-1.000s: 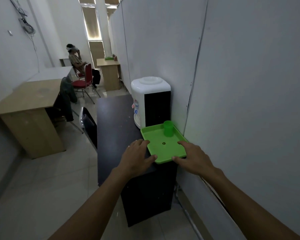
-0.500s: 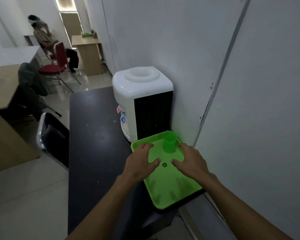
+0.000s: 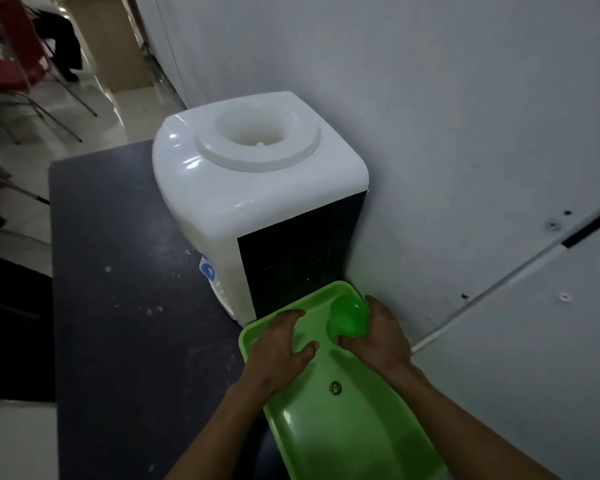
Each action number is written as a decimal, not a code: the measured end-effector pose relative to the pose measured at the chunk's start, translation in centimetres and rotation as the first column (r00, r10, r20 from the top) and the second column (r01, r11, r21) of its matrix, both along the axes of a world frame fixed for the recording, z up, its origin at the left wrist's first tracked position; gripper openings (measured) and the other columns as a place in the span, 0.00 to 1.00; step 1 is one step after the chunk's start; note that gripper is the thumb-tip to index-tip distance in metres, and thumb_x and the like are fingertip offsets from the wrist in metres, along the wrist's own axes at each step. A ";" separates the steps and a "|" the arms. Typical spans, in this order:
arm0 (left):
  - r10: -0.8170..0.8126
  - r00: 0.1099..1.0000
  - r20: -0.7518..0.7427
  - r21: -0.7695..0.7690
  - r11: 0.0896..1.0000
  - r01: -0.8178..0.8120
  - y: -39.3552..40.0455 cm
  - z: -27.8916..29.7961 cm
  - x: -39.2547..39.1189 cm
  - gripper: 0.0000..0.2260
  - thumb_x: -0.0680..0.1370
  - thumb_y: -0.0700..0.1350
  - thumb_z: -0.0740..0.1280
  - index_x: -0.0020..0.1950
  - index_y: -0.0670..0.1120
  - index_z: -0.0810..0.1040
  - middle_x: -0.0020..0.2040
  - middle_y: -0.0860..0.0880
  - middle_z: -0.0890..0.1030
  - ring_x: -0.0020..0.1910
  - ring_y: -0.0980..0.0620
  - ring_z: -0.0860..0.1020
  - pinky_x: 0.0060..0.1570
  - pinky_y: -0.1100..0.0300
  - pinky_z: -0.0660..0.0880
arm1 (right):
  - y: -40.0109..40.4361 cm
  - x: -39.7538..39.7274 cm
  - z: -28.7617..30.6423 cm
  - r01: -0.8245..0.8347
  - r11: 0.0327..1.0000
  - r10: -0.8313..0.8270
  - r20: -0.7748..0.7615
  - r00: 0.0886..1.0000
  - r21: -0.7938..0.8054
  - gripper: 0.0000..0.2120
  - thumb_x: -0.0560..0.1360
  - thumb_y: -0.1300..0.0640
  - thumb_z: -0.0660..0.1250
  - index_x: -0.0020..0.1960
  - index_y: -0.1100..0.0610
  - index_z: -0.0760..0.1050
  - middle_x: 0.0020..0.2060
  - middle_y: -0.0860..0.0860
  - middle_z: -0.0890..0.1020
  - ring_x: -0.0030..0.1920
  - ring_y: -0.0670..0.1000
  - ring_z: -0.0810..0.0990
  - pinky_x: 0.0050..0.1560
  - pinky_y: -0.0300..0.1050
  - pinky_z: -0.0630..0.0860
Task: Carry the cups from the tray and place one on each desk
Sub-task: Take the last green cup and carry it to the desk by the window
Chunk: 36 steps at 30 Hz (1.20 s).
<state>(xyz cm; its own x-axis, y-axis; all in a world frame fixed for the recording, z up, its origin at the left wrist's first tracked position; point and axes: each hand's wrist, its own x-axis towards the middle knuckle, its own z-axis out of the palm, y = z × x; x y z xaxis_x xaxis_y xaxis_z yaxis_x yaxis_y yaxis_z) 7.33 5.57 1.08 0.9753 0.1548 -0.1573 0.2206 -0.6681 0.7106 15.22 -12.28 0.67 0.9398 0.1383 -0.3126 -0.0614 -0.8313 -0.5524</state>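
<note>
Green tray (image 3: 343,431): on dark desk (image 3: 118,271), far end just in front of white water dispenser (image 3: 257,188), near end overhanging desk edge.
Green cup (image 3: 347,320): upright in tray's far right corner, close to dispenser's black side panel.
Right hand (image 3: 378,337): curled round cup, thumb at near side, fingers at right side.
Left hand (image 3: 281,348): fingers relaxed and spread, resting flat on tray floor just left of cup, grasping nothing.
Red chair (image 3: 11,74): beyond dispenser, far left, on pale floor.
</note>
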 end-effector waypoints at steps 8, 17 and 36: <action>-0.002 1.000 -0.027 -0.017 1.000 0.001 1.1 -1.9 2.2 0.25 0.75 0.50 0.70 0.71 0.46 0.70 0.67 0.47 0.75 0.64 0.50 0.74 0.56 0.65 0.66 | 0.4 1.2 -2.6 0.041 0.998 -0.045 0.077 0.996 0.047 0.43 0.54 0.40 0.79 0.65 0.52 0.70 0.57 0.51 0.78 0.57 0.55 0.76 0.53 0.53 0.77; 0.068 0.997 -0.025 -0.121 0.990 -0.071 1.1 -1.8 2.3 0.23 0.76 0.51 0.70 0.68 0.46 0.72 0.61 0.46 0.80 0.60 0.50 0.78 0.58 0.57 0.75 | -0.6 -0.6 -1.8 0.000 0.997 -0.014 0.183 0.983 0.077 0.41 0.52 0.36 0.74 0.60 0.54 0.72 0.55 0.50 0.77 0.55 0.54 0.76 0.48 0.47 0.76; -0.523 0.813 -0.256 -0.723 0.662 0.197 -9.4 7.5 -3.1 0.31 0.65 0.66 0.69 0.61 0.48 0.79 0.56 0.41 0.83 0.52 0.44 0.83 0.54 0.45 0.79 | -10.7 -16.0 9.5 0.155 0.985 -0.166 0.605 0.779 0.071 0.37 0.50 0.34 0.73 0.54 0.52 0.79 0.66 0.50 0.75 0.69 0.54 0.71 0.71 0.60 0.61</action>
<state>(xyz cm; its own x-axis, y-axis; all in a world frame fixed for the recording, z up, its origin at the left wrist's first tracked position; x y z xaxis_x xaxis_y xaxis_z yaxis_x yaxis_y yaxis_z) 4.24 -3.78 8.57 0.7372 -0.4923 -0.4629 0.4368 -0.1755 0.8823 -0.78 -22.95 10.13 0.9433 -0.0319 0.3304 0.1589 -0.8304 -0.5339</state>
